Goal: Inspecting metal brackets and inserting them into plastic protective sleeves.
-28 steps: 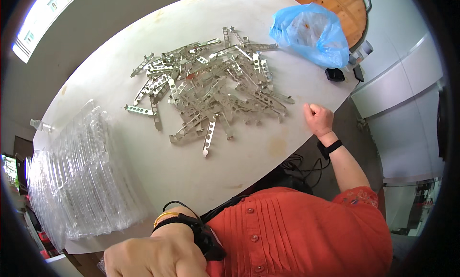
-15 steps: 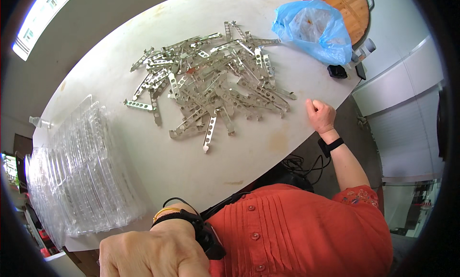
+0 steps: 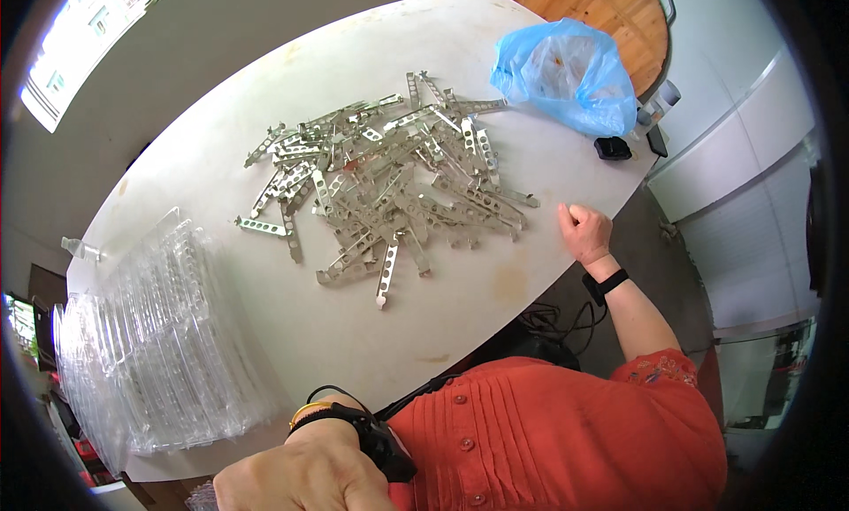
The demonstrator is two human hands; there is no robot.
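Observation:
A large loose pile of perforated metal brackets (image 3: pixel 386 248) spreads over the middle of the white table (image 3: pixel 345 356). My right hand (image 3: pixel 586 234) rests at the table's right edge in a loose fist, just right of the pile and apart from it; I see nothing in it. Very close at the bottom is my left hand (image 3: pixel 296 478), its back turned up and its fingers cut off by the lower edge. To the left of the brackets stands a stack of clear plastic trays (image 3: pixel 181 352), nearest to my left hand.
A blue plastic bag (image 3: pixel 566 77) sits at the far right, with a small black object (image 3: pixel 612 148) by it. Behind lies a round wooden board (image 3: pixel 610 11). A small clear container (image 3: pixel 81 248) is at the left edge. Black cables (image 3: pixel 566 321) hang below the table's near edge.
The whole view has tilted, so the table and brackets sit lower in it. My left hand has shifted slightly right and down. The right fist stays at the table edge.

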